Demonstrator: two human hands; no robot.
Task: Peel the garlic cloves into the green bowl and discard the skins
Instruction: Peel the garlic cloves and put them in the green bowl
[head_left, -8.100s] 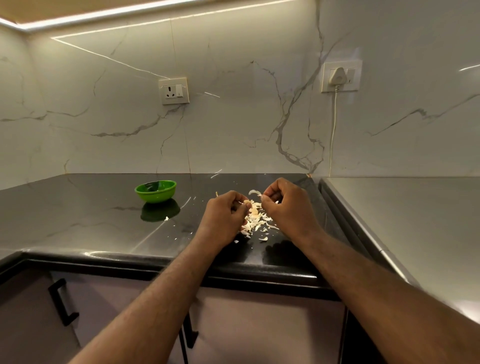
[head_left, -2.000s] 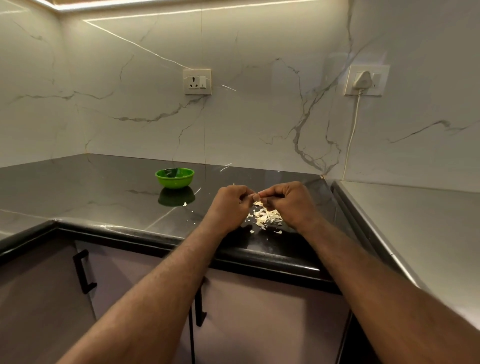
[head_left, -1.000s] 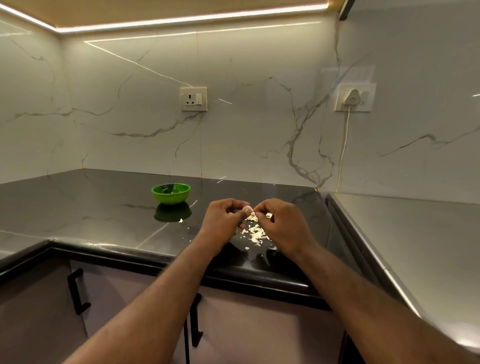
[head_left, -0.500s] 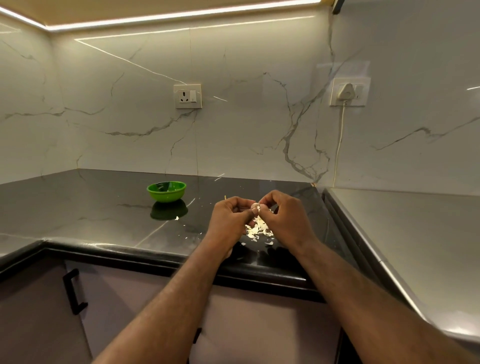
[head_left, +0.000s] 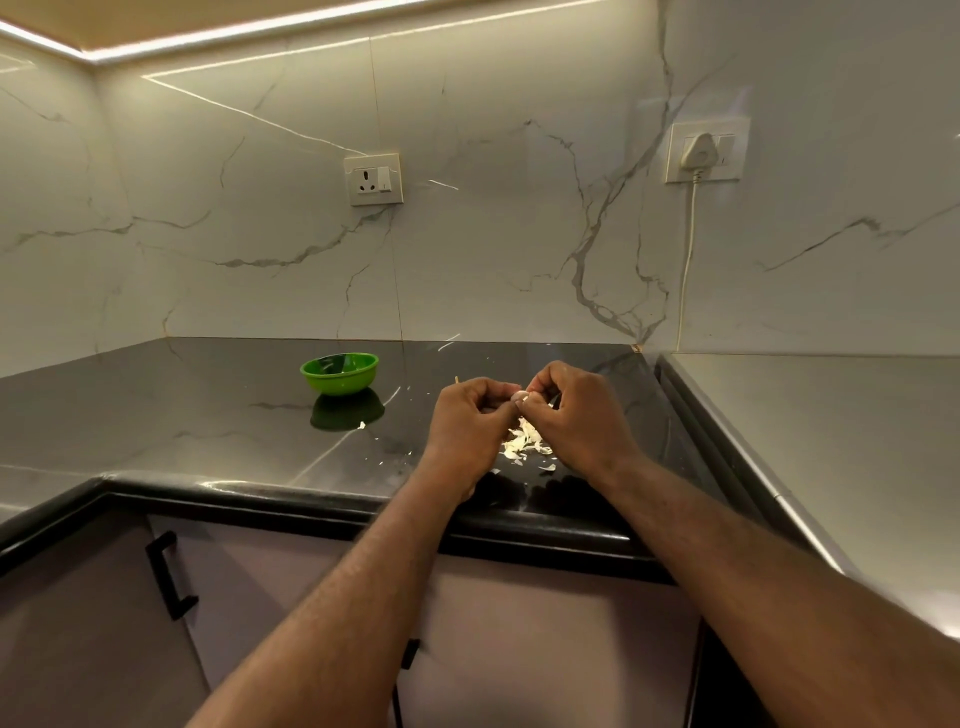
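Note:
A pale garlic clove (head_left: 518, 397) is held just above the black countertop (head_left: 208, 415), pinched between the fingertips of both hands. My left hand (head_left: 470, 423) grips it from the left with curled fingers. My right hand (head_left: 576, 415) pinches it from the right. Under the hands lies a small heap of white garlic skins (head_left: 522, 441). The green bowl (head_left: 339, 373) stands on the counter to the left of my hands, well apart from them; what it holds is hard to make out.
A few skin flakes (head_left: 361, 425) are scattered near the bowl's reflection. A steel surface (head_left: 831, 441) adjoins the counter on the right. The marble wall carries a socket (head_left: 373, 179) and a plugged-in white cable (head_left: 688, 249). Cabinet handles (head_left: 169, 577) sit below the counter edge.
Both hands stay together on the clove over the skin pile, with only small finger movements. The camera view has shifted slightly; the bowl has not moved.

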